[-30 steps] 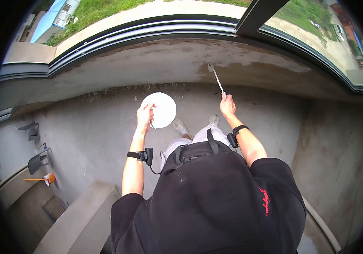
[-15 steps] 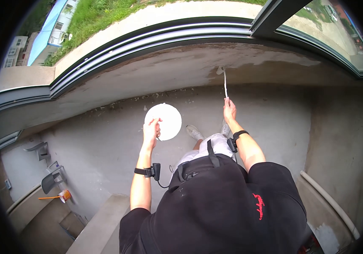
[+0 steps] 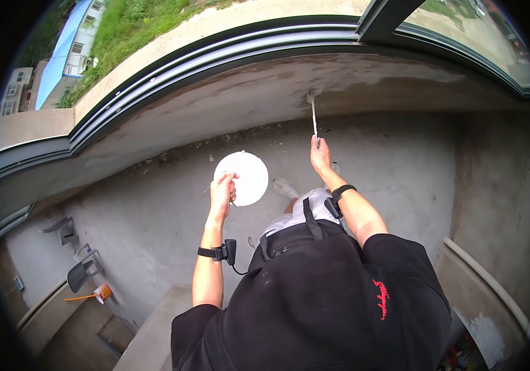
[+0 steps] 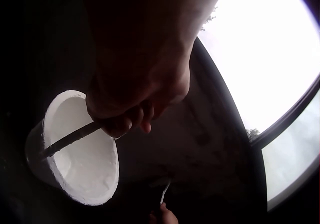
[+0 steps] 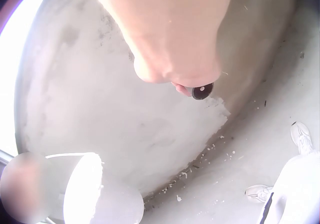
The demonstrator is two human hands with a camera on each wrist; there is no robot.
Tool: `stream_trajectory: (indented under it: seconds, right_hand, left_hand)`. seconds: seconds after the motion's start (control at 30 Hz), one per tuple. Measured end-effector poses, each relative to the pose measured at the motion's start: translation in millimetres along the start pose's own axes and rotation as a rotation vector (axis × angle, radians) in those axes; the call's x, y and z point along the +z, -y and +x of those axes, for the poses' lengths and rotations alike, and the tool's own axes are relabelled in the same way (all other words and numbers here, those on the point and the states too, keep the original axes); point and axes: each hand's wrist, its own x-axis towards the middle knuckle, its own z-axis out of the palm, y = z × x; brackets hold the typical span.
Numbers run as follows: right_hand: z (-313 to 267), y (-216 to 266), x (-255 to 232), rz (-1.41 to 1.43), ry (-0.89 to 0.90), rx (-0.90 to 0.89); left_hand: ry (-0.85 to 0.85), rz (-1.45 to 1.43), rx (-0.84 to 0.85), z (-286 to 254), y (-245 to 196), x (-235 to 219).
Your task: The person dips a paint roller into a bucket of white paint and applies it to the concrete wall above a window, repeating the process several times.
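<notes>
My left hand (image 3: 223, 188) grips the handle of a white bucket (image 3: 250, 179) held out over the floor. Seen in the left wrist view, the bucket (image 4: 92, 179) has a white-coated rim and inside, and its handle (image 4: 75, 138) runs up to curled fingers. My right hand (image 3: 320, 157) holds a slim paint roller (image 3: 314, 117) with a white-smeared shaft, its small head against the low wall (image 3: 258, 102) under the window. From the right wrist camera, only the dark round butt of the roller's handle (image 5: 202, 91) shows below the hand; the head is hidden.
A dark window frame (image 3: 215, 62) runs along the wall top. Brown bare patches border grey coated ones. White flecks dot the floor (image 3: 172, 204) along the wall foot. At left stand grey fixtures (image 3: 82, 272) and an orange-and-white container (image 3: 102, 293); a pale pipe (image 3: 487, 281) lies at right.
My right hand and the roller have shifted slightly left along the wall, with the head still against it. My left hand keeps its grip on the bucket. The head view has turned slightly.
</notes>
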Motion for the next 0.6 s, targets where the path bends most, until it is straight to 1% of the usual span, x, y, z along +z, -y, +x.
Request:
stream_trajectory:
  seconds: [0.13,0.17,0.23,0.27,0.3,0.37,0.4,0.43,0.53,0.6]
  right_hand:
    - [-8,0,8,-0.005,-0.011,-0.003]
    - [-7,-1,6,-0.004,-0.011,0.000]
    - [-8,-3,-3,-0.097,-0.014,0.032]
    - [-6,-5,-11,-0.130,0.032,0.060]
    - [-6,-7,-15,-0.127,0.033,0.065]
    - [-3,-12,-23,-0.117,-0.025,0.087]
    - [0,-15,-26,-0.090,-0.085,0.114]
    - [0,-16,-29,-0.042,-0.194,0.095]
    - [26,-25,-53,0.021,-0.201,0.199]
    - [40,-31,-71,0.029,-0.217,0.210]
  left_hand:
    - [0.007,-0.004,-0.008,-8,-4,1]
    - [0.007,-0.002,-0.011,-10,-5,1]
    - [0.009,0.002,-0.010,-15,-8,-1]
    - [0.008,0.006,-0.012,-16,-7,-2]
    - [0.005,0.016,-0.004,-16,-7,-2]
    - [-0.001,0.033,0.004,-21,-11,-3]
    - [-0.002,0.011,-0.009,-22,-12,-3]
    - [-0.003,-0.010,-0.022,-25,-13,-3]
    - [-0.014,0.033,-0.034,-34,-21,0]
    - [-0.010,0.034,-0.046,-31,-21,3]
